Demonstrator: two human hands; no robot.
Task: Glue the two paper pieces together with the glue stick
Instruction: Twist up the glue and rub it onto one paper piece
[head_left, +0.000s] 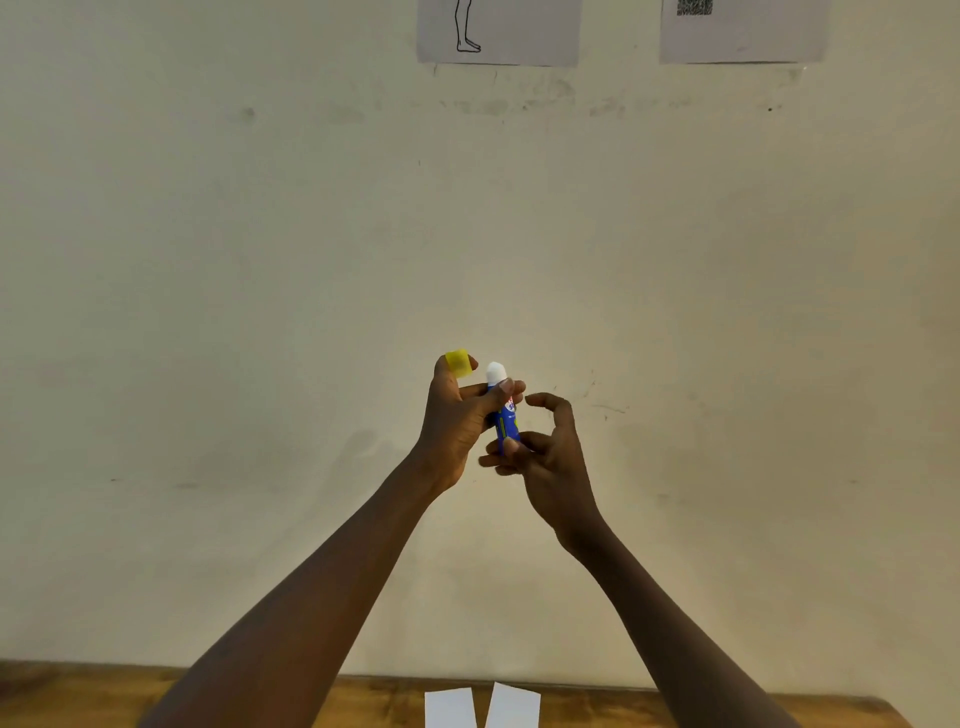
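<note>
I hold a blue glue stick (505, 418) upright in the air in front of the wall, its white glue tip bare at the top. My left hand (457, 421) grips the tube's upper body and also pinches the yellow cap (458, 362) between thumb and forefinger. My right hand (545, 452) has its fingertips on the tube's lower end, the forefinger curled free above. Two white paper pieces (451, 707) (514, 705) lie side by side on the wooden table (78, 696) at the bottom edge, well below both hands.
A plain cream wall (260, 260) fills most of the view. Two printed sheets hang on it at the top, one with a leg drawing (498, 31), one with a code pattern (743, 31). Only the table's far strip shows.
</note>
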